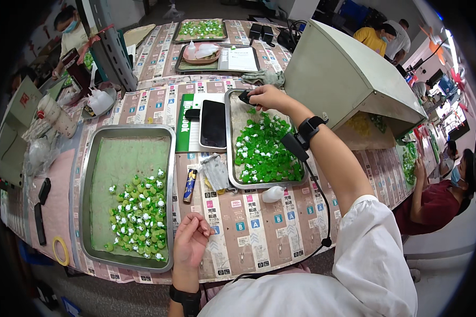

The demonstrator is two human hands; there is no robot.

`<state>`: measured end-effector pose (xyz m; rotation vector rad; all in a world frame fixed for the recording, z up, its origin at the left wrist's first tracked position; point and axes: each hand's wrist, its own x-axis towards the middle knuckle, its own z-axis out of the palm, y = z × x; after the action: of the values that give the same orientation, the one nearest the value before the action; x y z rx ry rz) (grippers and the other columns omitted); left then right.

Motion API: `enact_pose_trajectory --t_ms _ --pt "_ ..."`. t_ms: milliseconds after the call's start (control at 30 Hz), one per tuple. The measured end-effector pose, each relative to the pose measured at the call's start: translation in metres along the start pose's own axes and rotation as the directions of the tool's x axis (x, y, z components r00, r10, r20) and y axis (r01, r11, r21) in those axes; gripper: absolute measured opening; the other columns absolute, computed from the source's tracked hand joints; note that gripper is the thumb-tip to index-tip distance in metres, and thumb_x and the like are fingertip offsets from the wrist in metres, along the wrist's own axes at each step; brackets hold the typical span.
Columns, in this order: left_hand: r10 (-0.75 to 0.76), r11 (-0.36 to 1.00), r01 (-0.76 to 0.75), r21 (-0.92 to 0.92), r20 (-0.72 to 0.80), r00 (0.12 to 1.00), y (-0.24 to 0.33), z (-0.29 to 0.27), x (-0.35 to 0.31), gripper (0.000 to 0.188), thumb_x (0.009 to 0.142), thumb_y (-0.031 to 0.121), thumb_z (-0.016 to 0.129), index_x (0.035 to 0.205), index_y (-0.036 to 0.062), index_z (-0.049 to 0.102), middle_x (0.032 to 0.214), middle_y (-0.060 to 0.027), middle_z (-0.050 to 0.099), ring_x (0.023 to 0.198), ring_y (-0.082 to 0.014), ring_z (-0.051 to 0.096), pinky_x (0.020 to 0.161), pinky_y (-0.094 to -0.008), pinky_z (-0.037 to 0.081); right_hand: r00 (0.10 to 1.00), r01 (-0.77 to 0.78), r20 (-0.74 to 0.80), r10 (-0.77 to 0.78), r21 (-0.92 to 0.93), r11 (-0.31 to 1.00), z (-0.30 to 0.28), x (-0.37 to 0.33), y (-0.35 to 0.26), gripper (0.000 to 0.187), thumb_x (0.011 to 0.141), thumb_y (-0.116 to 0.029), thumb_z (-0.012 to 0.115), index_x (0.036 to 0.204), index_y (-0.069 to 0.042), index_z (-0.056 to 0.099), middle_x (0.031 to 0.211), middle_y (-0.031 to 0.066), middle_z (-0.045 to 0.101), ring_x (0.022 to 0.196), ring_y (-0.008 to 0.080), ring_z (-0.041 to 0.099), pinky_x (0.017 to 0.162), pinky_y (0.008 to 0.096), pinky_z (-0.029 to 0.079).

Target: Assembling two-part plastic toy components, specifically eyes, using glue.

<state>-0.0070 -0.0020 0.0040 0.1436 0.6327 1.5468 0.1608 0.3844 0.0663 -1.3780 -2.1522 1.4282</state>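
Note:
My right hand reaches to the far-left corner of the right metal tray, its fingers closed on a small black object whose kind I cannot make out. Below it in that tray lies a heap of bright green and white small plastic figures. My left hand rests palm up, fingers loosely curled and apart, nothing visible in it. It is beside the right rim of the left metal tray, where lighter green and white figures are piled on a green lining.
A phone lies on a green notebook between the trays. Nearby are a blue tube, a cloth and a white bottle. A large metal hood stands right; further trays sit behind. Other people work around.

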Motion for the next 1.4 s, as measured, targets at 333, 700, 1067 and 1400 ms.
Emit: enact_pose_trajectory --t_ms 333,700,1067,1400 --pt "0.003 1.000 -0.002 -0.012 0.008 1.000 -0.002 -0.003 -0.001 0.012 0.093 0.011 0.045 0.096 0.0020 0.052 0.076 -0.0076 0.055 0.069 -0.0157 0.052 0.075 -0.0330 0.045 1.000 0.013 0.017 -0.016 0.212 0.977 0.011 0.009 0.010 0.041 0.082 -0.021 0.062 0.116 0.000 0.054 0.094 0.0075 0.062 0.072 0.0132 0.063 0.059 0.0251 0.051" --pt "0.007 1.000 -0.007 0.004 -0.006 1.000 0.000 0.004 0.000 0.012 0.093 0.011 0.044 0.095 0.0026 0.051 0.075 -0.0068 0.054 0.069 -0.0152 0.051 0.074 -0.0329 0.044 0.938 0.250 0.001 -0.348 -0.696 0.673 0.003 -0.008 0.044 0.021 0.069 -0.007 0.060 0.089 -0.005 0.065 0.093 0.0176 0.062 0.090 0.0308 0.058 0.080 0.0381 0.046" --pt "0.008 1.000 -0.007 0.011 -0.016 1.000 -0.001 0.004 0.001 0.011 0.093 0.010 0.044 0.096 0.0027 0.051 0.074 -0.0066 0.052 0.070 -0.0159 0.050 0.073 -0.0330 0.044 0.885 0.288 -0.008 -0.465 -0.776 0.561 0.042 -0.021 0.011 0.017 0.070 -0.025 0.065 0.081 -0.011 0.065 0.087 0.0099 0.060 0.085 0.0284 0.059 0.072 0.0389 0.048" --pt "0.011 0.999 -0.009 0.048 -0.027 1.000 0.000 0.003 -0.001 0.011 0.092 0.012 0.045 0.096 0.0041 0.050 0.074 -0.0052 0.050 0.069 -0.0151 0.048 0.071 -0.0323 0.042 0.877 0.215 -0.209 -0.432 -0.633 0.744 0.024 0.005 -0.005 0.015 0.075 -0.023 0.063 0.082 -0.010 0.064 0.079 0.0105 0.065 0.077 0.0289 0.062 0.069 0.0398 0.048"
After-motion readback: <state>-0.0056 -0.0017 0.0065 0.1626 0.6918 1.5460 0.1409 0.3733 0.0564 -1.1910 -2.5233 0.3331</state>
